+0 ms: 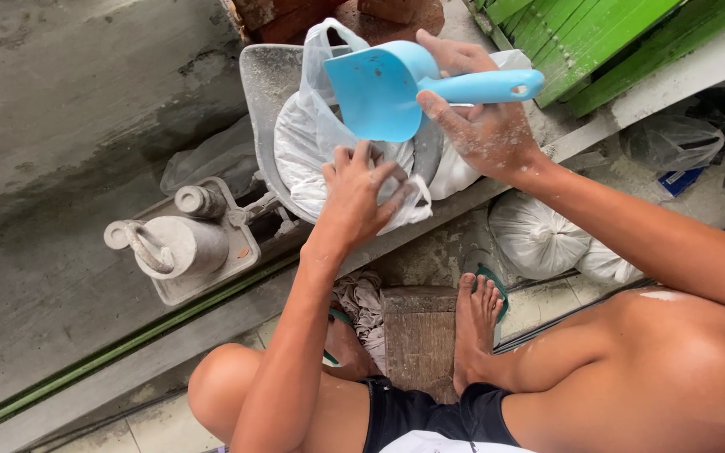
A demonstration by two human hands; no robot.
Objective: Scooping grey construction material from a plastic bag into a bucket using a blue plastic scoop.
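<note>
The person is sitting low on a small wooden stool [419, 340], and the left hand [358, 195] is pinching the rim of a thin white plastic bag [316, 143] that is resting in the metal pan [263, 92] of a balance scale, fingers curled closed on the film and holding its mouth open. The right hand [476, 117], dusted white, is wrapping closed around the handle of a light blue plastic scoop [383, 88], which is hovering just above the bag's mouth with its bowl tilted toward it; whether any powder is lying in the bowl cannot be told. The bag is looking soft and limp, likely slippery with dust, and already bulging with white powder, so it would probably sag and be fairly heavy; the handle loops and gathered rim are seeming the safest places to hold, with the underside supported. The scoop is appearing stiff and light, easy to hold by its long handle. To the left of the pan, grey metal weights [174, 243] are standing on the scale's other platform [203, 277], near the left forearm. Filled white bags [539, 235] are lying on the floor by the person's right foot [476, 327], and another one is sitting behind the scoop. Red bricks [312, 17] are crowding behind the pan, a green slatted crate [597, 38] is standing to the upper right, and a crumpled cloth [362, 298] is lying beside the stool.
</note>
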